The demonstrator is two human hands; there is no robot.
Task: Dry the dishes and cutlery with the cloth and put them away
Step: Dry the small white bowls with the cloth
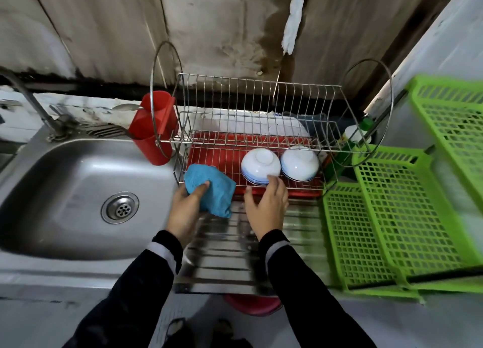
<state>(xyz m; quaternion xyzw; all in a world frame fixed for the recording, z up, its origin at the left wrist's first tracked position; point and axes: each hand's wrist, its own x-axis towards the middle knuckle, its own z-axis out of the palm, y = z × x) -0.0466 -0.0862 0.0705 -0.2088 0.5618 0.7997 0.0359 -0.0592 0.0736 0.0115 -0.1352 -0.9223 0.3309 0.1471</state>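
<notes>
Progress looks late but unfinished, judging by how little the dish rack [258, 99] holds. Left of the rack lies the steel sink [65, 170], showing only its drain. To the rack's right stand green slatted crates [392, 217], in which no dishes are visible. On the rack's lower tier, over a red tray [209, 151], a left bowl [260, 164] and a right bowl [299, 164] sit upside down, side by side, not yet dried. A red cutlery holder [154, 128] hangs on the rack's left end, and what may be a spoon [125, 107] pokes out. At the rack's front edge the left hand [185, 206] grips the blue cloth [211, 188]. The right hand [266, 204], fingers spread and loose, has its fingertips at the left bowl's rim.
</notes>
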